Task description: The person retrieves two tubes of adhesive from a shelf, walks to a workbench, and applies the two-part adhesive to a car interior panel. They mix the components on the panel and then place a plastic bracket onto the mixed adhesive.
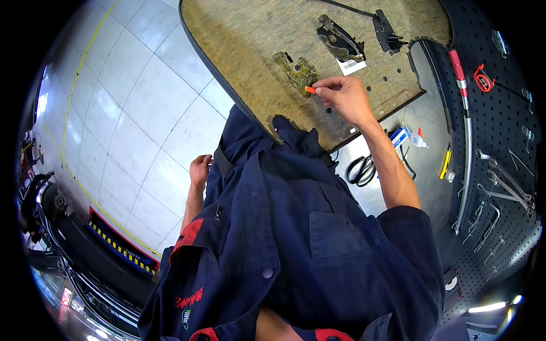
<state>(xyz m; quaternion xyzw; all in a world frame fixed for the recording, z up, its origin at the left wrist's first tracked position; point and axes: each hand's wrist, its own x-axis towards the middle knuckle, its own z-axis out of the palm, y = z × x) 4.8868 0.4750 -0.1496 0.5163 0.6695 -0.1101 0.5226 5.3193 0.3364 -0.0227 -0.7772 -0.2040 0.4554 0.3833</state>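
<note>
Between thumb and fingertips, my right hand (344,96) pinches a small orange piece (310,90), its far end hidden in the grip. The orange end is at the lower edge of a shiny, lumpy yellowish patch (296,71), like glue, on a large brown fibre-backed panel (244,57) with a dark curved rim. Beyond the hand, a black plastic part (339,41) with rough edges lies on the panel, a white label (352,67) beside it. My left hand (200,169) hangs low beside my thigh, fingers loosely bent, with nothing visible in it.
Black-handled scissors (361,170), a blue and white box (400,136), a small red-capped bottle (419,138) and a yellow-handled tool (445,162) lie on the metal bench (421,170). A black bracket (387,34) sits on the panel's far side. Wrenches (509,184) hang on the pegboard.
</note>
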